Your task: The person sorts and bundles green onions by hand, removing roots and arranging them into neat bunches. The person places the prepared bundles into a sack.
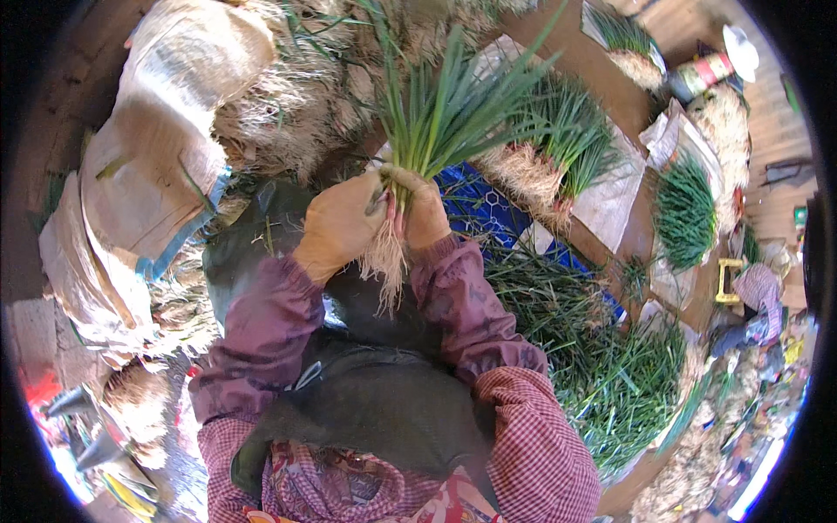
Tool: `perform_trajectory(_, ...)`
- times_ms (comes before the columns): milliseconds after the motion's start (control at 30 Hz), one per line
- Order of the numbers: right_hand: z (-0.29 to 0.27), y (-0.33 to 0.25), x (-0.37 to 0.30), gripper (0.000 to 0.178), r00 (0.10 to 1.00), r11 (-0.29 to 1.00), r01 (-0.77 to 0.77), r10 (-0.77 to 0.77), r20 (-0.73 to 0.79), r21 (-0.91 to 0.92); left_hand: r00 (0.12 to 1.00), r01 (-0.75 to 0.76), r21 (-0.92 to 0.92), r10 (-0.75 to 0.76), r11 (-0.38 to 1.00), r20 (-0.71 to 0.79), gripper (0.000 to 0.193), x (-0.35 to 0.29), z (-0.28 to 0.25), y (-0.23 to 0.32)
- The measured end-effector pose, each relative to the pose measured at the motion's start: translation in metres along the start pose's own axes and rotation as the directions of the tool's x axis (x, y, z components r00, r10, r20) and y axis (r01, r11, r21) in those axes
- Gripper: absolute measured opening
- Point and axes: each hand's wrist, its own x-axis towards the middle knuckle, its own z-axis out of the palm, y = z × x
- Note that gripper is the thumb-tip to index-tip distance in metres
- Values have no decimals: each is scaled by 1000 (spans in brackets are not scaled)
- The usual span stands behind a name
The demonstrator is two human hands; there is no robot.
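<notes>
A bunch of green onions (427, 122) is held upright before me, its leaves fanning away and its pale roots (384, 261) hanging toward my lap. My right hand (423, 209), in a tan glove, is wrapped round the reddish-white stems. On the other side my gloved left hand (340, 222) is closed with its fingertips at those stems. Just right of the hands, several tied bunches of green onions (558, 148) lie on a pale sheet (615, 205). Loose green leaves (610, 383) are heaped by my right arm.
A large pile of rooted onions (296, 113) lies at the far left, beside pale sacking (157, 192). Blue printed sheeting (479, 205) is under some leaves. More onion bunches (684, 209) lie farther right. Another person (758, 305) is at the right edge, near a yellow stool (726, 281).
</notes>
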Motion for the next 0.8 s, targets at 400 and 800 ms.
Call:
perform_trajectory(400, 5, -42, -10, 17, 974, -131, 33, -219, 61, -991, 984, 177, -519, -140, 836, 110, 28, -1, 13, -16)
perform_trajectory(800, -31, -24, -16, 18, 981, -454, -124, -190, -40, -883, 978, 7, -49, 3, 999, 207, 36, 68, 64, 6)
